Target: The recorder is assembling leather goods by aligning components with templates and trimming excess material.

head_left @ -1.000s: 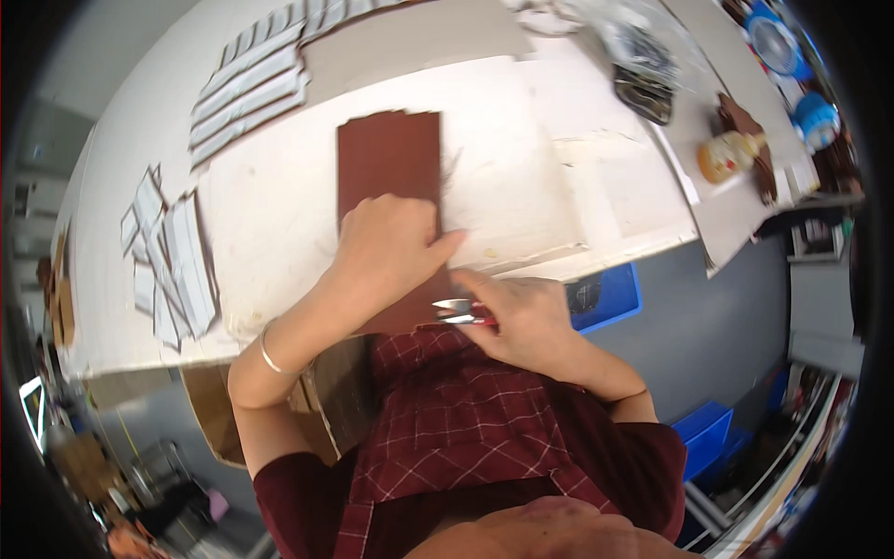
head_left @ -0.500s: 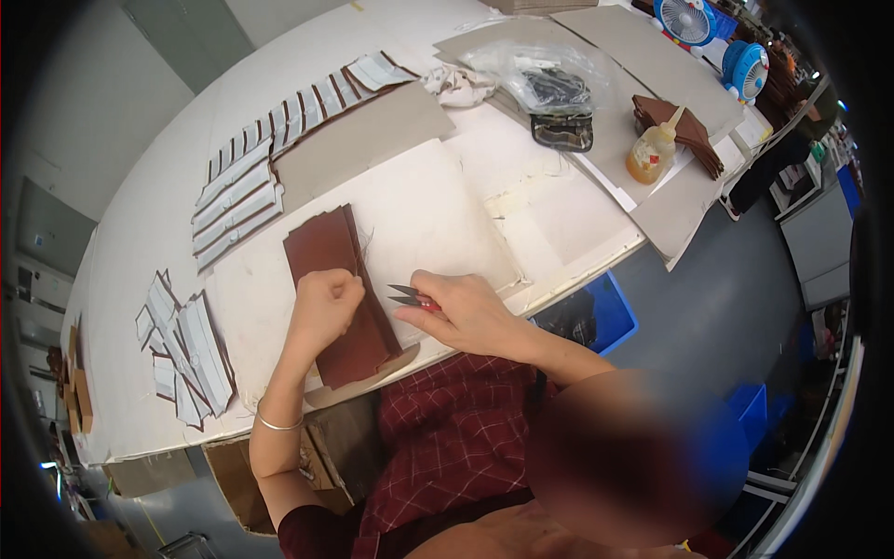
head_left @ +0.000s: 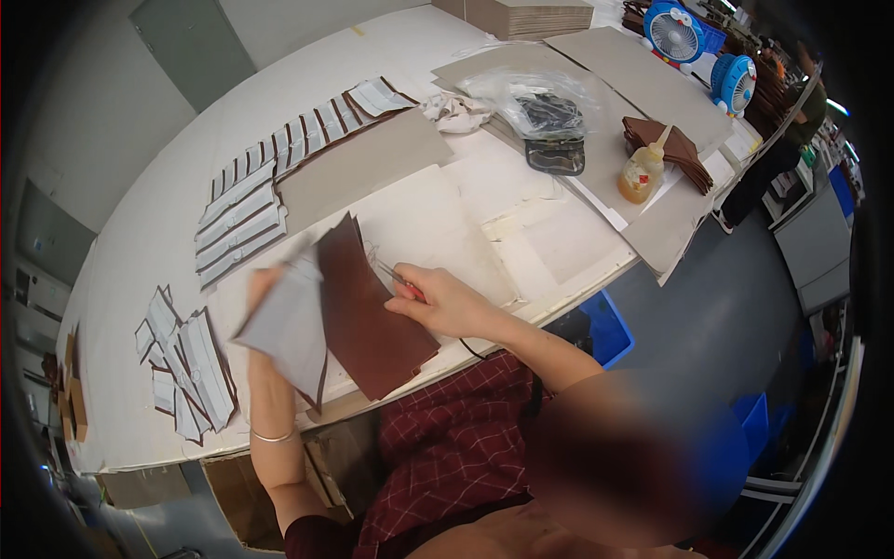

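Observation:
My left hand (head_left: 262,289), largely hidden, grips a reddish-brown piece turned up to show its pale grey backing (head_left: 284,326), blurred by motion. Beneath and beside it, a dark red-brown rectangular piece (head_left: 371,331) lies on the white work board (head_left: 470,233), with loose threads by its upper right edge. My right hand (head_left: 430,303) is closed around small thread snips with red handles (head_left: 415,291), their blades at that edge. At the left lies a loose heap of grey-backed strips (head_left: 197,359); above, rows of similar pieces (head_left: 237,224) rest near a grey board (head_left: 363,149).
At the back right are a glue bottle (head_left: 641,177), folded brown pieces (head_left: 689,154), a plastic bag (head_left: 549,107), stacked cardboard (head_left: 512,19) and two blue fans (head_left: 672,33). A blue crate (head_left: 610,331) sits below the table edge; another person (head_left: 745,186) stands at right.
My left hand has moved left and lifted a piece, exposing its pale backing. The brown piece beneath is uncovered. The snips in my right hand are now at its edge. The view has also shifted.

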### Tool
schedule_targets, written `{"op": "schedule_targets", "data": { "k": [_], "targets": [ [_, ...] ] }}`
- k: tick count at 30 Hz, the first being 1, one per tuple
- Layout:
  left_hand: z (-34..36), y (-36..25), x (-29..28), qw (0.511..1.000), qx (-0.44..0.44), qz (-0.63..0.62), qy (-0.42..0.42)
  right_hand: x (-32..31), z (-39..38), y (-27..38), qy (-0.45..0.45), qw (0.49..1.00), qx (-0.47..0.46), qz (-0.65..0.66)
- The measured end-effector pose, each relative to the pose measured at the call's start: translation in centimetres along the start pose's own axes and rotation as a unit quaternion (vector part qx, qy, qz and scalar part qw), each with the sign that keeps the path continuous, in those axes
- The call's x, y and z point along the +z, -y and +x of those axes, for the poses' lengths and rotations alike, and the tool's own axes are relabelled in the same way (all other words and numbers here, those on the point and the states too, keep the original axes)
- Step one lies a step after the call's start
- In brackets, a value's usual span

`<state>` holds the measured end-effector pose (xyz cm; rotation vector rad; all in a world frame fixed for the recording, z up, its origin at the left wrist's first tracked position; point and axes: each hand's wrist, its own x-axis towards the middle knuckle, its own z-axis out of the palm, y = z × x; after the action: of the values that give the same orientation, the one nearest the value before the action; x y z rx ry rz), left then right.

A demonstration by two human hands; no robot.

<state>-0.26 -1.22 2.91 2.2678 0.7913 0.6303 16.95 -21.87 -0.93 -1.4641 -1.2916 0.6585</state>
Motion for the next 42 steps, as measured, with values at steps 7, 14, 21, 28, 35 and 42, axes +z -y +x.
{"op": "schedule_targets", "data": {
  "k": [7, 14, 21, 28, 35, 42],
  "targets": [
    [-4.0, -3.3, 0.1, 0.875, -0.016, -0.474, -0.099, -2.1, 0.4, -0.9, -0.091, 0.975, 0.009, -0.203],
    [-9.2, -2.3, 0.6, 0.998, 0.010, 0.055, -0.025, -4.3, -2.2, 1.5, -0.118, 0.985, 0.004, -0.124],
    [-5.3, -0.7, 0.4, 0.992, 0.119, -0.015, 0.048, 0.6, -0.8, 1.7, 0.076, 0.914, -0.258, -0.302],
    [-5.1, 0.3, 1.5, 0.980, 0.158, 0.072, 0.095, 1.9, -0.7, 1.4, 0.117, 0.899, -0.238, -0.349],
    [-5.0, -1.2, 1.3, 0.990, 0.022, -0.034, 0.137, 1.8, -0.5, 1.4, 0.128, 0.892, -0.227, -0.369],
    [-4.8, -1.3, 1.4, 0.986, 0.072, -0.006, 0.148, 1.8, -0.5, 1.2, 0.117, 0.898, -0.233, -0.355]
  ]
}}
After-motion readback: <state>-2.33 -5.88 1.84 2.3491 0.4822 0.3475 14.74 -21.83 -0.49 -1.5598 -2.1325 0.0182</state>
